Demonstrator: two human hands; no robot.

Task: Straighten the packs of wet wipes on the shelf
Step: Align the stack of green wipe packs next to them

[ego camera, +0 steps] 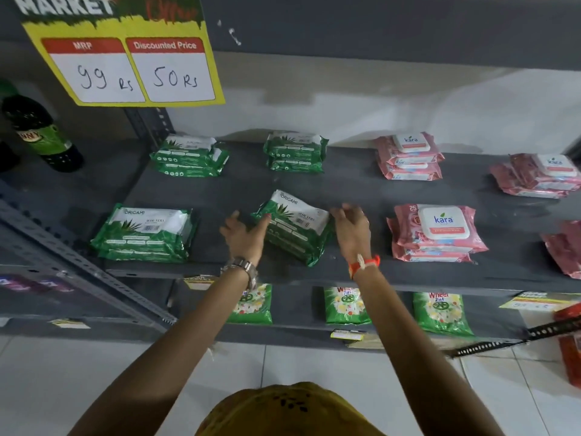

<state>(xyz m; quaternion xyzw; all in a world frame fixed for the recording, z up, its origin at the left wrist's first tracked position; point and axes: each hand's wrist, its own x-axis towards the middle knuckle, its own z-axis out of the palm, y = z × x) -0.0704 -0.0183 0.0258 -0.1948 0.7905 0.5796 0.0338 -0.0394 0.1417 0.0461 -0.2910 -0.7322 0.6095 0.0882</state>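
Observation:
A stack of green Origami wet wipe packs (294, 226) lies skewed, turned clockwise, near the front middle of the dark grey shelf (345, 190). My left hand (243, 236) presses against its left side, fingers curled on the pack's edge. My right hand (350, 226) touches its right end with fingers bent. Other green stacks sit at the front left (144, 234), back left (190, 157) and back middle (295, 152). Pink Kara packs lie at the front right (435, 234), back right (408, 157) and far right (539, 176).
A yellow price sign (125, 61) hangs at the upper left. A dark bottle (41, 133) stands on the neighbouring shelf to the left. Green Wheel detergent pouches (345, 306) line the shelf below. More pink packs (564, 250) lie at the right edge.

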